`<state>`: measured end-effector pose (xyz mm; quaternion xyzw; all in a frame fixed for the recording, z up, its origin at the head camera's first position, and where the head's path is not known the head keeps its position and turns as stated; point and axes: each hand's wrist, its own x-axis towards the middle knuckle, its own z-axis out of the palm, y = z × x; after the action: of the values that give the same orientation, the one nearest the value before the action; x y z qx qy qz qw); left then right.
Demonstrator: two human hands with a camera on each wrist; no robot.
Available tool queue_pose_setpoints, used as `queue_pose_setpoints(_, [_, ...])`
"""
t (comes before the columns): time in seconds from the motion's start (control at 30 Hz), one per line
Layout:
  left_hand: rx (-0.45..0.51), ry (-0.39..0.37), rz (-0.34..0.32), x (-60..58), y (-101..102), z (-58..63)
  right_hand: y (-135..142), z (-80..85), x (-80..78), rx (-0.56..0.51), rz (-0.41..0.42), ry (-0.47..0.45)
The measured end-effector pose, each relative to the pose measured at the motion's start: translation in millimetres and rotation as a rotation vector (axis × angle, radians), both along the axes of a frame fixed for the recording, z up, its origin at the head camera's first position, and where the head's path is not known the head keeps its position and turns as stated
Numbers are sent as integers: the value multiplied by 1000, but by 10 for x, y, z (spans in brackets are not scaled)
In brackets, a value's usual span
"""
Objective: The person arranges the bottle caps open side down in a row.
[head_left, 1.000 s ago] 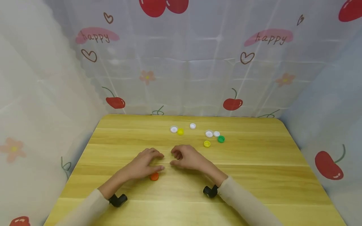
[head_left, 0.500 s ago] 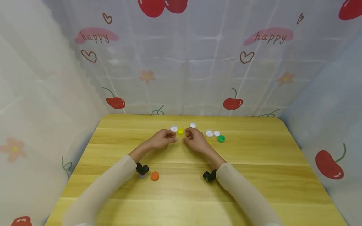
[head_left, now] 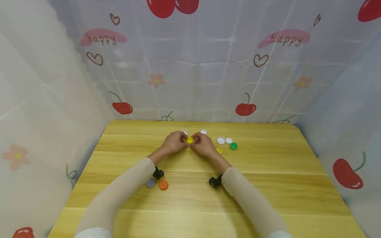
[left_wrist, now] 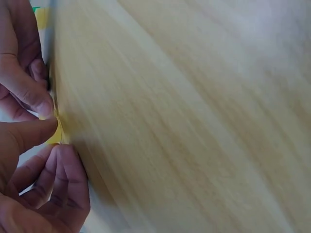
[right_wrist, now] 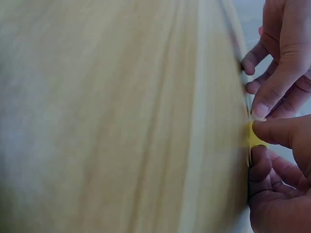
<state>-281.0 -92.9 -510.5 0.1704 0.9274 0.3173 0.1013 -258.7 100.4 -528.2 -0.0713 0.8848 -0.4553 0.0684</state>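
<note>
At the far middle of the table, a yellow bottle cap (head_left: 190, 140) sits between the fingertips of both hands. My left hand (head_left: 175, 142) pinches its left side, and my right hand (head_left: 203, 144) pinches its right side. In the left wrist view the thumbs of both hands meet at the yellow cap (left_wrist: 56, 133), which is mostly hidden by fingers. The right wrist view shows only a yellow sliver of the cap (right_wrist: 255, 137). A white cap (head_left: 185, 132) behind the left fingers is partly covered; another white cap (head_left: 203, 132) lies beyond the right hand.
Right of the hands lie two white caps (head_left: 221, 140), a green cap (head_left: 233, 146) and a second yellow cap (head_left: 219, 151), partly hidden by the right hand. Nearer, by the left forearm, are an orange cap (head_left: 163, 185) and a purple-grey cap (head_left: 150, 182). A printed curtain (head_left: 196, 89) borders the table.
Both hands have moved away from the body, from the table's middle to the yellow cap, and now pinch it. The left forearm's move uncovered the orange and purple-grey caps.
</note>
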Motion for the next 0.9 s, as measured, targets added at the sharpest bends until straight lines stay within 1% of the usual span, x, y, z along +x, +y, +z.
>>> queue_pose_setpoints(0.1, [-51, 44, 4, 0, 18, 0, -16, -27, 12, -24, -2, 18])
queue_pose_setpoints(0.17, [-68, 60, 5, 7, 17, -8, -30, -37, 23, -33, -7, 26])
queue_pose_setpoints(0.27, [-72, 71, 1, 21, 4, -21, -44, -45, 33, -30, -6, 34])
queue_pose_setpoints(0.43, [-51, 89, -14, 28, -2, -28, -5, -45, 21, -32, 3, 23])
queue_pose_setpoints(0.57, [7, 79, -44, 38, -29, -30, 70, -23, 8, -87, 32, -15])
queue_pose_setpoints(0.63, [50, 71, -67, 52, -49, -35, 126, -3, 13, -121, 65, -34])
queue_pose_setpoints(0.7, [90, 64, -86, 80, -78, -33, 181, 20, 26, -145, 115, -46])
queue_pose_setpoints(0.8, [134, 65, -120, 153, -123, -5, 254, 43, 64, -183, 186, -45])
queue_pose_setpoints(0.9, [173, 74, -153, 258, -137, 36, 343, 83, 135, -212, 228, -32])
